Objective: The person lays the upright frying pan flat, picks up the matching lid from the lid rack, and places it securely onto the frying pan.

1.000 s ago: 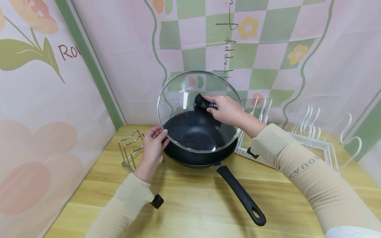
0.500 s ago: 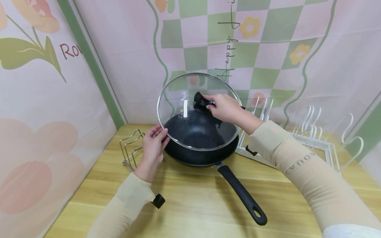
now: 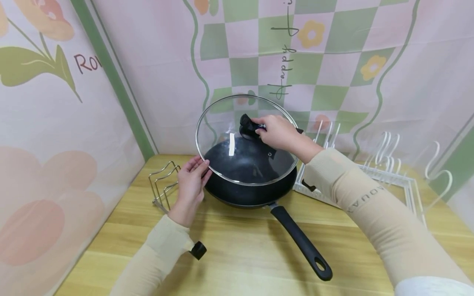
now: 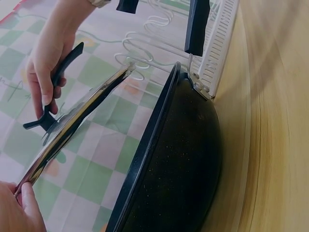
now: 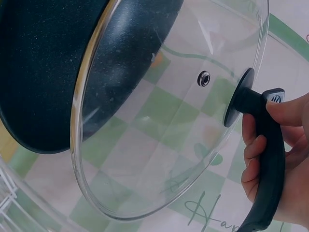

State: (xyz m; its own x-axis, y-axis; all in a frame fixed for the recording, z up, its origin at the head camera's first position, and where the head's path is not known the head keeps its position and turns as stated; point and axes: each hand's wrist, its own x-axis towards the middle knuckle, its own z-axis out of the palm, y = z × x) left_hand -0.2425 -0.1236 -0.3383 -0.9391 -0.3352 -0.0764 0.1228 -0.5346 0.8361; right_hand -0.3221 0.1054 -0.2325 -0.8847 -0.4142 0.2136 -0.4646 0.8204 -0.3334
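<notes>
A round glass lid (image 3: 222,123) with a metal rim is held tilted above a black frying pan (image 3: 255,195). Between the lid and the pan's rim a gap shows in the left wrist view. My right hand (image 3: 277,130) grips the lid's black handle (image 5: 271,159), fingers curled round it and thumb on top. At the lid's left edge, my left hand (image 3: 190,181) pinches the rim between thumb and fingers. The pan sits on the wooden table, its long black handle (image 3: 301,242) pointing to the front right. Through the glass, the pan's dark inside is visible.
A small wire rack (image 3: 163,185) stands left of the pan, close to my left hand. To the right, partly behind my right arm, is a white rack (image 3: 401,183) with curved prongs. A patterned cloth wall (image 3: 166,82) rises behind the table (image 3: 229,255).
The lid's far edge has come down and its near edge has risen slightly, so it lies a little flatter. My right hand has shifted slightly with it; my left hand stays at the rim.
</notes>
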